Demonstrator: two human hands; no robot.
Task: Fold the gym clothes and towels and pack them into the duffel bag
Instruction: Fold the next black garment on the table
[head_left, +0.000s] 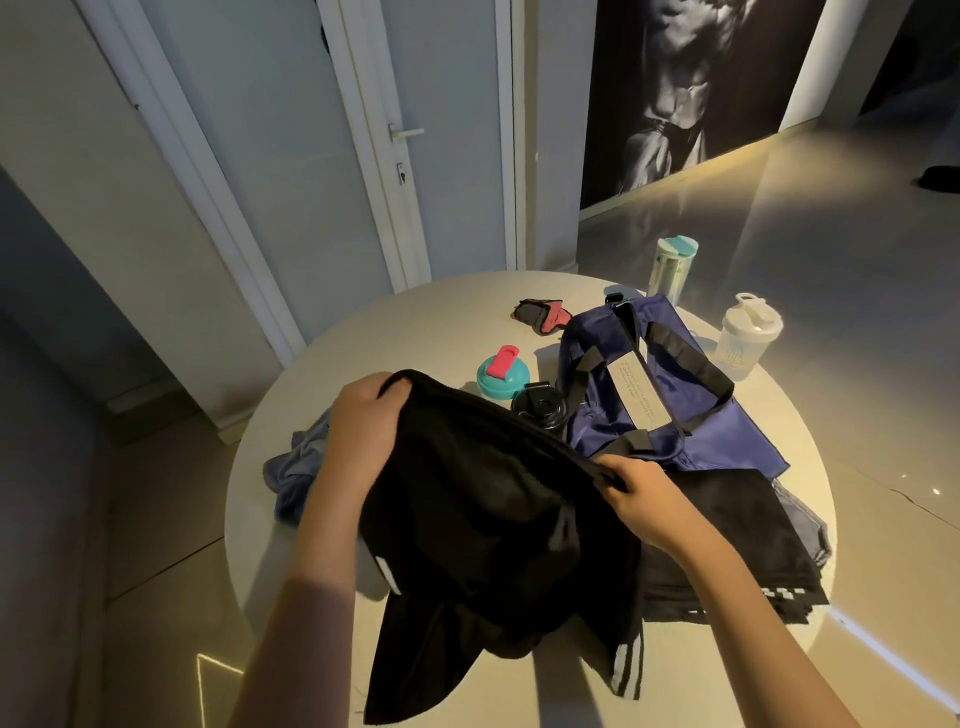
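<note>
The left hand (363, 421) grips the black shorts (488, 525) at ten o'clock, fingers curled round the edge. The right hand (641, 493) pinches the same edge at three o'clock. The duffel bag (691, 415) lies at one o'clock.

Bag label (638, 391) print unreadable; blue garment (296, 467) partly behind left forearm (332, 514); black bottle (540, 408) body behind shorts (483, 519).

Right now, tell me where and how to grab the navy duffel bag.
I'd grip both black strap handles together, coming from above: they arch over the top of the duffel bag, which lies slumped on the table, and its soft sides offer nothing firm.
</note>
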